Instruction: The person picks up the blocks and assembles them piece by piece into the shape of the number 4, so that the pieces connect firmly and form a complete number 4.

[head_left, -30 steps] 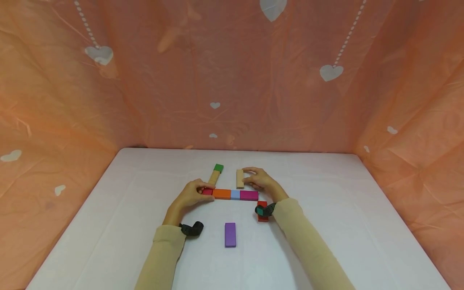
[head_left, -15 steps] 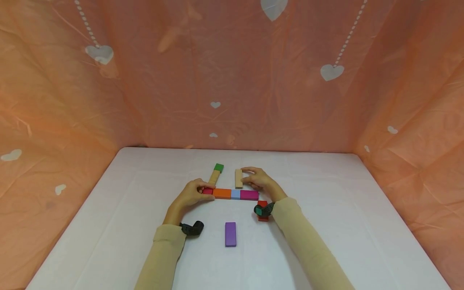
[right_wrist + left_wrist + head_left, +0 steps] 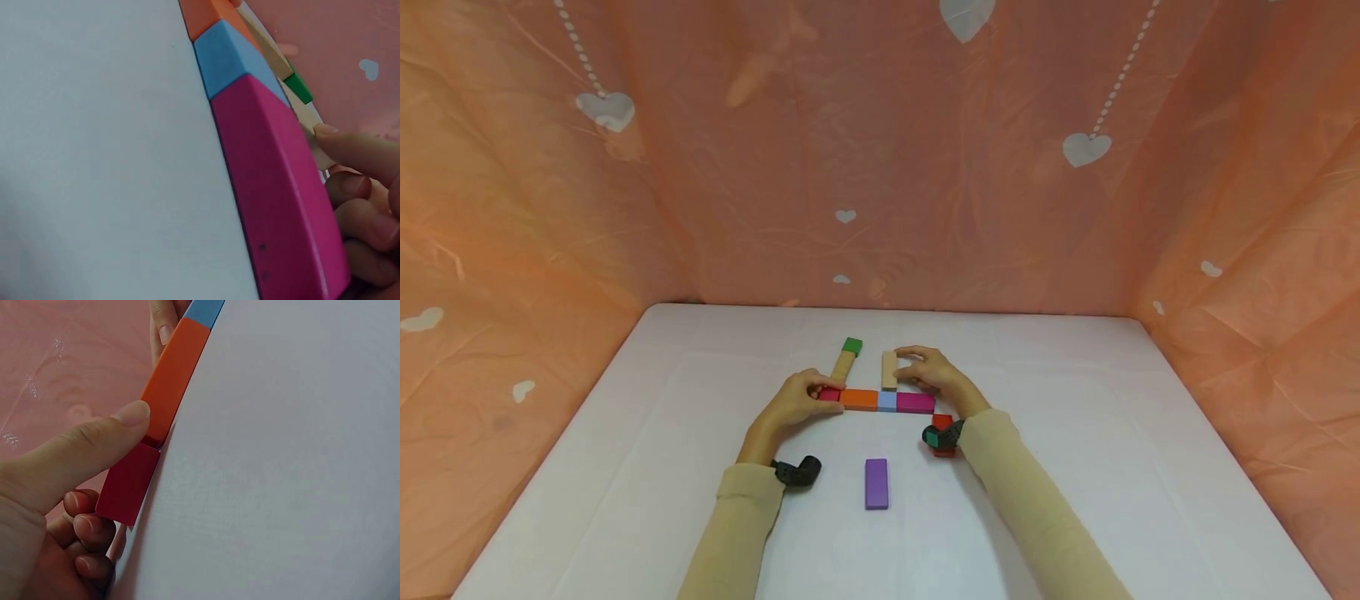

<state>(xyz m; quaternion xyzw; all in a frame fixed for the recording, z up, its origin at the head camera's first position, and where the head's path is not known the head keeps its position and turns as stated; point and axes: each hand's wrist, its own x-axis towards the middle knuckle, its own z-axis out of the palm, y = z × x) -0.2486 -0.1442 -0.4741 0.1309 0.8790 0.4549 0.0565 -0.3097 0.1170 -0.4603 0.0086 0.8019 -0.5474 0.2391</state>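
My left hand [image 3: 793, 402] grips the crimson block [image 3: 128, 484] at the left end of a row, thumb along its joint with the orange block [image 3: 859, 401] and fingers curled behind. A light blue block [image 3: 887, 402] and a magenta block [image 3: 916, 403] continue that row to the right. Behind it, my right hand [image 3: 936, 371] touches the right side of a plain wooden block [image 3: 889, 371] with thumb and index finger, its other fingers bent. This block points away from the row, near the light blue one. Another wooden block [image 3: 844, 367] slants away behind the left end, capped by a green block [image 3: 852, 345].
A purple block [image 3: 876, 483] lies nearer on the white table [image 3: 737, 350]. Under the right wrist camera [image 3: 942, 435], a red block [image 3: 943, 420] is partly hidden, close to the magenta block's right end. Orange curtains [image 3: 880, 167] with pale hearts surround the table.
My right hand has slid the plain wooden block a little to the left, toward the slanted one. The left hand and the coloured row have stayed in place.
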